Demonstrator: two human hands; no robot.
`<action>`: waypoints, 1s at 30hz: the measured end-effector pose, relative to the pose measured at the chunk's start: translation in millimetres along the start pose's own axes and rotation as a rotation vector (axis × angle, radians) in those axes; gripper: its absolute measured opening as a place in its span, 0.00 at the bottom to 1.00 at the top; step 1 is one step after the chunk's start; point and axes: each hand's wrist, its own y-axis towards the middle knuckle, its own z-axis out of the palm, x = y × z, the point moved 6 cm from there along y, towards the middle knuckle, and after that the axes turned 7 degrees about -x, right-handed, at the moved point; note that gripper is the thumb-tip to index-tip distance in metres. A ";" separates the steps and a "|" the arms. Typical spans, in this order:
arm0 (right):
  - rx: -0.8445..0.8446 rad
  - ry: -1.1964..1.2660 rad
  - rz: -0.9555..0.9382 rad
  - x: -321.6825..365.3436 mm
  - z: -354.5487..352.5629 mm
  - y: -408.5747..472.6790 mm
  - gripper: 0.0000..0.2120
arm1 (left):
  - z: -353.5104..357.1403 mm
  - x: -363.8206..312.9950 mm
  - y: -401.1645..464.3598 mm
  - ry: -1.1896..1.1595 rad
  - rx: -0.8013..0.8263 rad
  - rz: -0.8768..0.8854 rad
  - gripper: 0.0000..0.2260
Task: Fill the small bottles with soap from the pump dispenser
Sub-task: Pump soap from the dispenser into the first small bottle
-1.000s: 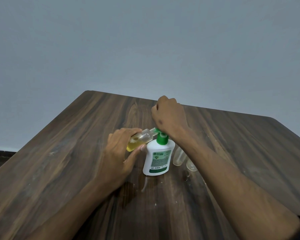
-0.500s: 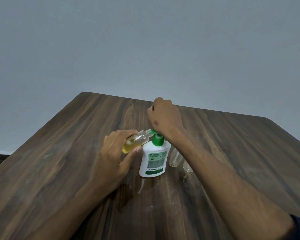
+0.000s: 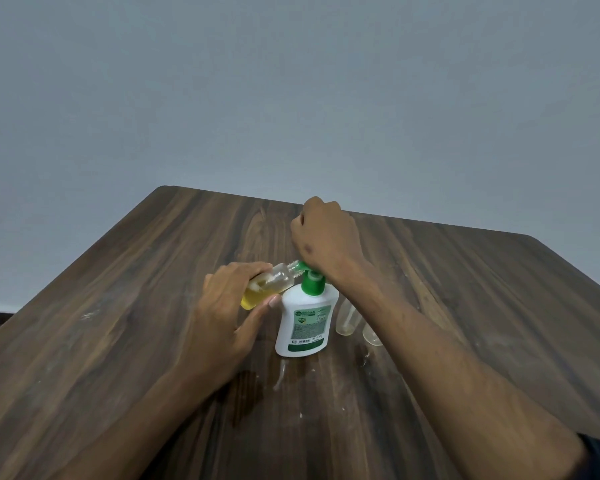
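Tilting clear small bottle (image 3: 269, 285) against green pump dispenser (image 3: 305, 317) spout

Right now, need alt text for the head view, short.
A left hand holds a small bottle, part full of yellow soap, tilted with its mouth at the green nozzle of a white pump dispenser, while the right hand rests fisted on the pump. Two more small clear bottles stand beside the dispenser on a dark wooden table.

The white dispenser (image 3: 303, 322) with green pump is standing upright mid-table. A clear bottle (image 3: 269, 285), half-filled yellow, is tilting with its mouth at the spout. Two clear bottles (image 3: 346, 318) are standing just right of the dispenser.
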 end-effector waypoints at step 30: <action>-0.062 0.019 -0.016 -5.8 2.6 2.2 0.15 | 1.3 -2.5 0.4 0.001 0.013 0.004 0.14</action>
